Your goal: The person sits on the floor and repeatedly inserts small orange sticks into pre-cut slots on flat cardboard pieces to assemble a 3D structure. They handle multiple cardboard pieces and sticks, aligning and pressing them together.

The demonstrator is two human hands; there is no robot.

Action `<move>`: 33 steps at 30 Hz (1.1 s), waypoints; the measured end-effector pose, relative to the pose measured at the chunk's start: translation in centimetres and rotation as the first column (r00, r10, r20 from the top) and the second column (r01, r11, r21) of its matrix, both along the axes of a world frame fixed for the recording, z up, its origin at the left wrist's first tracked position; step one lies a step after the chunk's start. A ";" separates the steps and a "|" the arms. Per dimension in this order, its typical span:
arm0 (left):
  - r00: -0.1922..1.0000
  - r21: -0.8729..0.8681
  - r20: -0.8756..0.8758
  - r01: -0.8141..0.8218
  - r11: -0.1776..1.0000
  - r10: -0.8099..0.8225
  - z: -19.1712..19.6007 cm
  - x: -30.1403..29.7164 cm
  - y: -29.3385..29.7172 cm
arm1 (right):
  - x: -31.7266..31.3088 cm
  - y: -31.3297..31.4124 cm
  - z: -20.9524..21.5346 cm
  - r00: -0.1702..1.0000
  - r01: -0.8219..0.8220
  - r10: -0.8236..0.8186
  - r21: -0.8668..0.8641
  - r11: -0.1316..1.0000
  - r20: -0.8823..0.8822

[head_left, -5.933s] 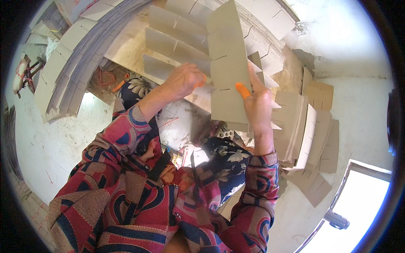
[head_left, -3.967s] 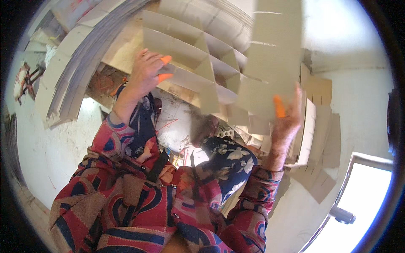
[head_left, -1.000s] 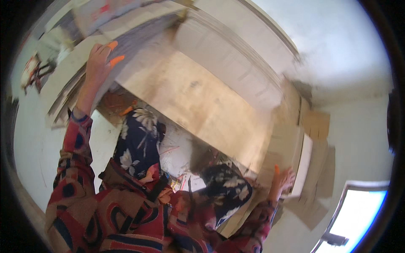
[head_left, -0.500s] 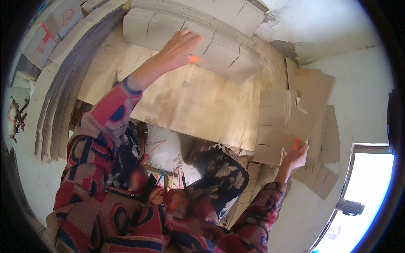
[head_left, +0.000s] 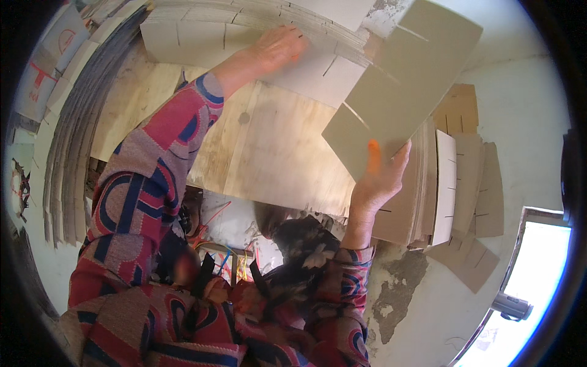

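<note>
My right hand [head_left: 380,177] grips the lower edge of a grey-brown cardboard sheet [head_left: 406,79] with slots cut in it. The sheet is tilted up above the right side of the wooden board. An orange cover sits on its thumb. My left hand [head_left: 278,49] is at the row of slotted cardboard sheets [head_left: 195,40] standing along the far side. Its fingers look bent but are smeared by motion, so what they hold, if anything, does not show.
Under my hands lies a pale wooden board [head_left: 269,134]. More slotted cardboard [head_left: 445,183] stands stacked at the right, by the wall. Tall layered cardboard [head_left: 79,140] lines the left. Tangled coloured cords [head_left: 226,257] show below the board. A bright window [head_left: 538,263] is at lower right.
My right hand has lifted a cardboard sheet from the right stack and brought it leftward and up. My left hand has moved slightly right over the far row, its fingers drawn closer together.
</note>
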State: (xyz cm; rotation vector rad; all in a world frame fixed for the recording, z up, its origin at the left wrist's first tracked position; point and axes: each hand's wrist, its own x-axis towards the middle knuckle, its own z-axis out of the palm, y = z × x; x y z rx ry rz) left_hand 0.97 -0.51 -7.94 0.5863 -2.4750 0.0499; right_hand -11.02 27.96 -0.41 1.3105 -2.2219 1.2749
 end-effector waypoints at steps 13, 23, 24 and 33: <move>0.969 -0.085 -0.014 0.244 0.966 -0.246 2.5 2.1 8.9 | 0.8 0.0 -0.7 0.996 -0.064 0.069 0.074 0.995 -0.062; 0.949 -0.118 -0.025 0.309 0.944 -0.314 4.5 2.8 12.1 | 1.3 -0.3 -1.4 0.981 -0.080 0.105 0.151 0.985 -0.162; 0.936 -0.109 -0.044 0.344 0.933 -0.350 5.0 2.8 12.9 | 1.1 -0.5 -1.7 0.972 -0.094 0.123 0.146 0.985 -0.200; 0.917 0.530 -0.289 0.392 0.752 -0.275 5.6 5.9 16.0 | 0.4 -0.3 -5.2 0.977 -0.076 0.132 0.308 0.948 -0.165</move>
